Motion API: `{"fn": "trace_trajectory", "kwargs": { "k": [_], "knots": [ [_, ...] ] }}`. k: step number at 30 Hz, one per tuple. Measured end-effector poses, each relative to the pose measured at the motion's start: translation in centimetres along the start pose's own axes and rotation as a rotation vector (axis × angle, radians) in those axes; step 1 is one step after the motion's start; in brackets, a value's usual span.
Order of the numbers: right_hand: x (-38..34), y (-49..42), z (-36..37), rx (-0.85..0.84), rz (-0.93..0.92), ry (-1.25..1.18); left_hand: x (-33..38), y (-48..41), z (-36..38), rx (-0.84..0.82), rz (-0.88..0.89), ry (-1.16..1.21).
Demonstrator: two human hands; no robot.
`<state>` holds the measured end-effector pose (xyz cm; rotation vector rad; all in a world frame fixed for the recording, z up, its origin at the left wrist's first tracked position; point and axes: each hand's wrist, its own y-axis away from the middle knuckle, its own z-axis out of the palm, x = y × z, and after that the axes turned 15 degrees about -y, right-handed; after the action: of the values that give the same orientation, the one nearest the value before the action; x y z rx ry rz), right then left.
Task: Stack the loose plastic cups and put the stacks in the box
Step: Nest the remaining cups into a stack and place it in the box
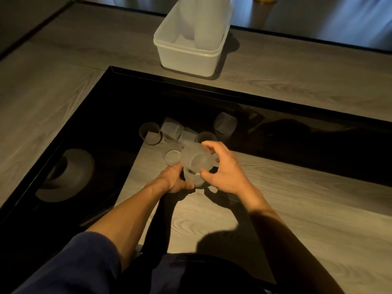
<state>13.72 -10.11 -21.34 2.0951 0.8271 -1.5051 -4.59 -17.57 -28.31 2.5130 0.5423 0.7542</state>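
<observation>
Plastic cups, frosted and ribbed, at the middle of a wood-grain counter [297,200] with dark glossy inset panels. The left hand [175,180] wraps around the base of a short upright stack [192,179] standing on the counter, fingers closed on its ribbed wall. The right hand [222,168] holds a single cup [197,159] by the rim between thumb and fingertips, tilted with its mouth toward the camera, directly over and touching the top of the stack. Beyond the hands, loose cups [171,129] lie scattered on the dark panel, some on their sides, some upright. At the far edge of the counter stands a translucent white box [186,58], well apart from the hands, containing tall cup stacks [204,20] that rise above its rim.
</observation>
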Motion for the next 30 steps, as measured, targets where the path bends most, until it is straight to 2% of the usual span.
{"fn": "trace_trajectory", "kwargs": {
  "k": [8, 16, 30],
  "knots": [
    [0.3, -0.1, 0.2, 0.017, 0.041, -0.039, -0.2, -0.3, 0.2, -0.005, -0.025, 0.011],
    [0.8, 0.0, 0.2, 0.100, 0.073, -0.205, -0.4, -0.7, 0.0, -0.009, -0.017, 0.010],
    [1.4, 0.4, 0.5, 0.103, 0.109, -0.306, -0.4, -1.1, 0.1, -0.014, -0.011, 0.013]
  ]
}}
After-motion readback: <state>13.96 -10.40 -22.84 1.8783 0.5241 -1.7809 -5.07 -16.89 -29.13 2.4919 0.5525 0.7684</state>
